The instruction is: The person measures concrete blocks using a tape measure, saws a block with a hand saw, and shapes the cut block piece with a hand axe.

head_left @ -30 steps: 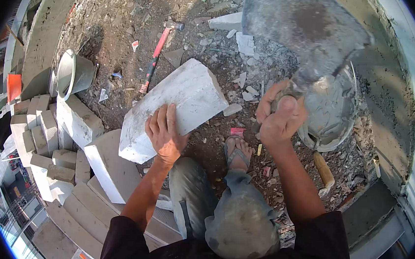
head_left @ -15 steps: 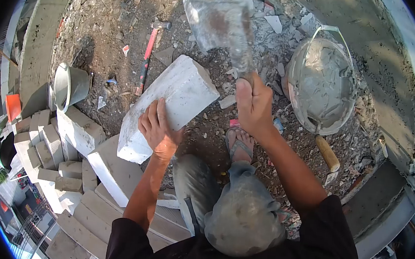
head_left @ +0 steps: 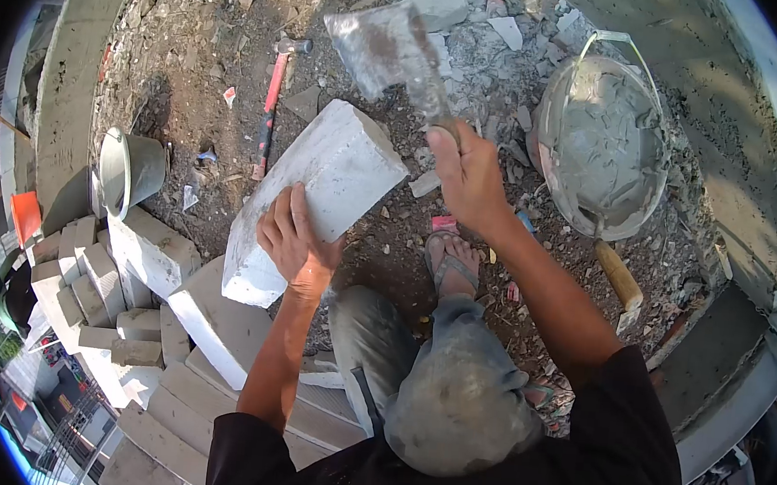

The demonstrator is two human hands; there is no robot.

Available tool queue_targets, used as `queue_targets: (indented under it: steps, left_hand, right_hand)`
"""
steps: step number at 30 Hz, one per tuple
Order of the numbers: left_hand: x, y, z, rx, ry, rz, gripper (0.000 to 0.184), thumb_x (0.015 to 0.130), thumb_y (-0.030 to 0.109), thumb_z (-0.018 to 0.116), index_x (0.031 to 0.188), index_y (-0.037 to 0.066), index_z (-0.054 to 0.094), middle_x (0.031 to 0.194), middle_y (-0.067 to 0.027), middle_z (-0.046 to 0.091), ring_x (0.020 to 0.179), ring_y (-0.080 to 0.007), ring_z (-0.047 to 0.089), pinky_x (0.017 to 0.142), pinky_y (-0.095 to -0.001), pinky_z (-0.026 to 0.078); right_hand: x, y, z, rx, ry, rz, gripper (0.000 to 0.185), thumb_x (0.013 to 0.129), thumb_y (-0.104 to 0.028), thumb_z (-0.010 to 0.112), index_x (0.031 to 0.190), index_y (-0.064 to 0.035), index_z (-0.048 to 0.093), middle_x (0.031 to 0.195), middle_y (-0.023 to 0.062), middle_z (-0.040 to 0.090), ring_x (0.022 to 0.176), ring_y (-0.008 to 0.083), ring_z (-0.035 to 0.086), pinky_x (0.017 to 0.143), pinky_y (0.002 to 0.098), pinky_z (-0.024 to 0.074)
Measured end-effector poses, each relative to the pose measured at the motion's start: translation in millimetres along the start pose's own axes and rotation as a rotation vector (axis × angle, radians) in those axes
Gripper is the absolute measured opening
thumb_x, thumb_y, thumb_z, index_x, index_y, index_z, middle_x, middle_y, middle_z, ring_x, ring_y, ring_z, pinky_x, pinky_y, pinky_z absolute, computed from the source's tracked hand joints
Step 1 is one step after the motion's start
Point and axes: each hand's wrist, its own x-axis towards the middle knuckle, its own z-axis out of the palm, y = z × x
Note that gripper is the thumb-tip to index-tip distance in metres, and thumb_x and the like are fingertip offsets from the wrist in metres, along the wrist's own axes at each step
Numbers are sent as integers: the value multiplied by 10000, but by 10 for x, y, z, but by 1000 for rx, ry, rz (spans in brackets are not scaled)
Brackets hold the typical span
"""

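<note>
My left hand [head_left: 296, 239] presses on a pale lightweight concrete block [head_left: 325, 177], its fingers over the top face and its thumb at the near edge. The block lies tilted on the rubble in front of my knee. In my right hand [head_left: 468, 176] is the handle of a hatchet [head_left: 382, 48] with a broad, flat metal blade. The blade is blurred and raised beyond the block's far end, apart from it. My right fingers are wrapped round the handle.
A hammer [head_left: 272, 103] with a red and black handle lies left of the block. At right stands a bucket of wet mortar [head_left: 604, 151], with a wooden-handled tool [head_left: 618, 276] at its rim. A smaller bucket [head_left: 136, 174] and stacked blocks [head_left: 216, 311] are at left.
The hatchet has shifted a little up and left in my right hand, with its blade tilted further left. My left hand stays on the block.
</note>
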Motion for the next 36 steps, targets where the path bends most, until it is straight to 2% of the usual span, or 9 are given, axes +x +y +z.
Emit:
queue_targets:
  steps: [3,10,14,18,20,24,27,29,36]
  left_hand:
    - [-36,9,6,8,16,32,1075,605,311,892,1535,61,413,1444,-144,508,1271,-369,472,1119,-538,305]
    - [-37,-95,37,31,-12,60,1085,732,643,745,1559,47,376,1442,-174,491,1248,-404,466,1108,-551,302]
    - [-54,-114,-6,60,-3,82,1083,734,655,739,1553,41,386,1436,-172,499,1244,-405,468,1100,-548,306]
    - [-29,-103,20,38,-7,75,1077,764,714,688,1545,33,396,1436,-179,506,1237,-405,474,1091,-539,315]
    - [38,-166,40,21,37,100,1024,876,816,442,1542,39,409,1430,-162,506,1249,-378,461,1096,-544,302]
    - [59,-147,17,35,46,94,1017,886,821,421,1524,29,437,1418,-164,519,1224,-374,473,1090,-537,313]
    - [34,-106,18,44,54,82,1026,895,834,389,1527,27,433,1411,-167,522,1205,-374,478,1085,-539,315]
    - [139,-111,75,43,63,81,1035,893,842,381,1530,27,431,1412,-168,521,1200,-376,479,1084,-541,315]
    - [99,-229,51,38,40,101,1071,869,861,402,1542,28,416,1419,-167,518,1197,-384,477,1083,-546,310]
  right_hand:
    - [150,110,-131,-300,-227,183,545,1053,-440,562,844,63,573,636,226,543,539,239,528,571,460,444]
    - [80,-665,-250,405,169,-43,546,1035,-452,581,898,76,590,627,221,557,540,321,576,578,446,460]
    - [-116,306,35,-83,-29,22,598,1043,-499,541,918,82,604,617,238,576,536,377,603,559,463,459]
    - [88,-186,-215,-173,-107,165,603,1048,-515,528,941,71,619,654,251,613,563,407,624,557,471,460]
    - [121,-531,-280,-89,-11,89,577,1043,-506,550,965,62,616,650,248,608,561,401,623,554,470,459]
    - [41,-454,-163,452,164,-158,513,1078,-442,520,938,48,581,609,100,527,553,162,545,540,375,424]
    - [-81,151,-32,-141,-76,-35,512,1069,-439,537,939,54,589,609,141,518,565,194,565,559,396,440]
    - [27,345,-67,-428,-229,163,549,1042,-471,564,964,71,603,647,276,601,583,477,603,561,505,456]
    - [35,-399,-209,195,110,-32,569,1045,-487,550,1019,76,630,578,229,559,539,360,630,548,461,452]
